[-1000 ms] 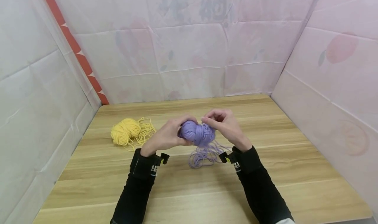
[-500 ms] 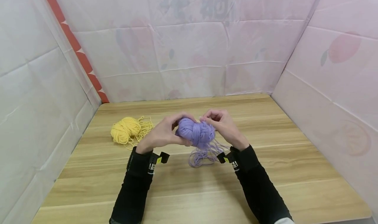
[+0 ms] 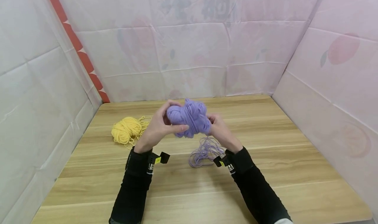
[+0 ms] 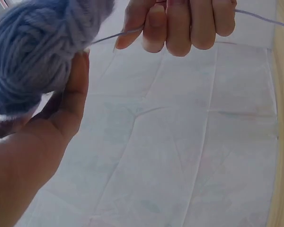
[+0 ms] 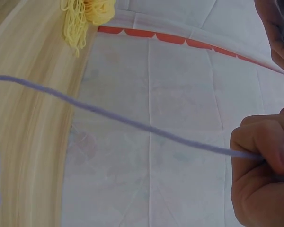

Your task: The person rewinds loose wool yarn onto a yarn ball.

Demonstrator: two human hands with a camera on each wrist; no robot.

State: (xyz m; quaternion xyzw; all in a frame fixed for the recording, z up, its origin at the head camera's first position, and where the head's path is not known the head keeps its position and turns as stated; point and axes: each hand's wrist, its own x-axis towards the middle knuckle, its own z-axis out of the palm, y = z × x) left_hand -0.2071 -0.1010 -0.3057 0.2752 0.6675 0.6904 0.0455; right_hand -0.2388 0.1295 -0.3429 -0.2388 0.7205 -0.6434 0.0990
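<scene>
My left hand (image 3: pixel 159 127) grips a purple ball of yarn (image 3: pixel 189 117) above the table, its thumb across the near side. Close to the ball's right end, my right hand (image 3: pixel 220 132) pinches a purple strand. In the left wrist view that strand runs from the ball (image 4: pixel 33 52) into the curled fingers (image 4: pixel 202 28) of the right hand and out the other side. The right wrist view shows the strand (image 5: pixel 146 127) stretching from the right hand (image 5: pixel 262 165) toward the table. A loose purple heap of yarn (image 3: pixel 205 151) lies on the tabletop below.
A yellow ball of yarn (image 3: pixel 126 130) with loose strands lies at the left on the wooden table (image 3: pixel 189 191). Pale printed sheets (image 3: pixel 189 50) enclose the table at the back and both sides.
The purple ball has risen and shifted left, turning in my left hand. My right hand has moved from the ball's upper right to lower beside its right end.
</scene>
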